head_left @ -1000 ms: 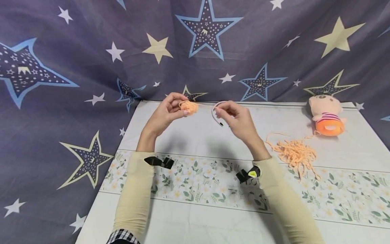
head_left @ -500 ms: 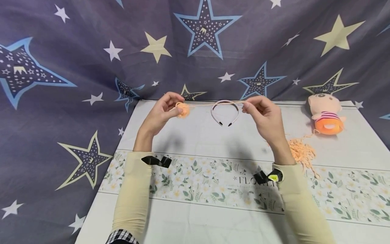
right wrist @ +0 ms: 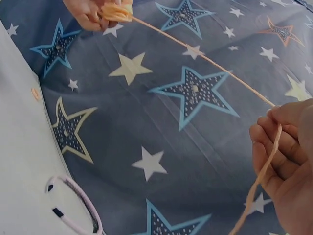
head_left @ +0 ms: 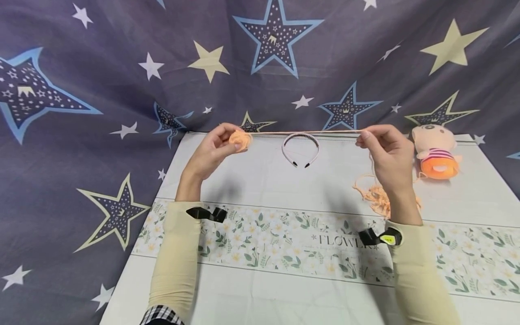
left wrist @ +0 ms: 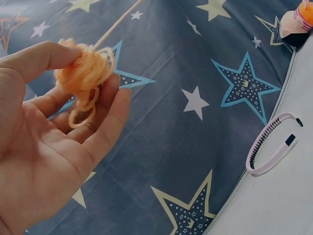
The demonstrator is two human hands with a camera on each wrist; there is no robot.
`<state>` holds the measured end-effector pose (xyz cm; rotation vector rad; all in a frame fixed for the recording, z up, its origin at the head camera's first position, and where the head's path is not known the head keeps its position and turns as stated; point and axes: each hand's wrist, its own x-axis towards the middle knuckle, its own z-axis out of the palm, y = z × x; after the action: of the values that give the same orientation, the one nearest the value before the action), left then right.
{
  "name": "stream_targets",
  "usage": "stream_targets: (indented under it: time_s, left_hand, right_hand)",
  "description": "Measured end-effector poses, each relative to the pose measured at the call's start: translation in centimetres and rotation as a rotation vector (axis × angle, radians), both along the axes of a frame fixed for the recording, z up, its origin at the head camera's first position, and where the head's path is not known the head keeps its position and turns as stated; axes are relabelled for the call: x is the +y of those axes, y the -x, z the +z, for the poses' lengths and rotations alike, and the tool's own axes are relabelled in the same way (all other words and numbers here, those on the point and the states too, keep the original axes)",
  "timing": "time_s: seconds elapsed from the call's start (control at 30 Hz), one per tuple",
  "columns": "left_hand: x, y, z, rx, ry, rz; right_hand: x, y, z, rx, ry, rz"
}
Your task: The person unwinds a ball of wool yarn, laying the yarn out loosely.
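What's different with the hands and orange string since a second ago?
The right hand moved right, away from the left hand, drawing the thin orange yarn strand out long and straight. I see nothing let go. The left hand still pinches the small orange yarn ball; the curved pale-pink headband and striped-top plush doll stayed put.

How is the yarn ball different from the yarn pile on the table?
The ball is bunched up and roundish; the pile is a loose, spread-out tangle. The ball is up in the left hand; the pile lies on the table. Both are orange yarn.
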<state>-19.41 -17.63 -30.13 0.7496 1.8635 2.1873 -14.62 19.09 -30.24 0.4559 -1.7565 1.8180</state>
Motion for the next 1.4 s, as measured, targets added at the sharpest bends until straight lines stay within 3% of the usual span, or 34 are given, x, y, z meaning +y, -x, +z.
stream_targets:
  time_s: [0.23,0.43,0.53,0.67,0.87,1.13,1.3,1.4]
  left_hand:
    - [0.1,0.1,0.0,-0.009,-0.044,0.019]
    - [-0.2,0.1,0.1,-0.007,-0.032,0.058]
    - [-0.3,0.1,0.1,0.002,-0.029,0.057]
    - [-0.4,0.1,0.2,-0.005,-0.025,0.039]
    - [-0.2,-0.1,0.3,-0.043,-0.003,-0.006]
    - [-0.3,0.1,0.0,-0.002,0.054,-0.063]
    - [-0.6,0.0,0.0,-0.021,0.086,-0.011]
    - [-0.8,-0.1,0.0,-0.034,0.082,0.024]
  right_hand:
    - [1.9,-0.7,-0.9,-0.019,0.051,-0.006]
    - [3.6,-0.9,-1.4,0.021,0.019,-0.089]
    - [4.3,-1.0,-1.4,0.029,0.064,-0.096]
    - [5.1,-1.2,-1.3,0.026,0.117,-0.095]
    - [5.4,-1.5,-1.3,0.019,0.093,-0.107]
    - [5.6,-1.4,-1.3,0.014,0.071,-0.133]
    - [6.5,-1.4,-1.2,0.029,0.092,-0.169]
    - [7.2,-1.5,-1.4,0.03,0.168,-0.153]
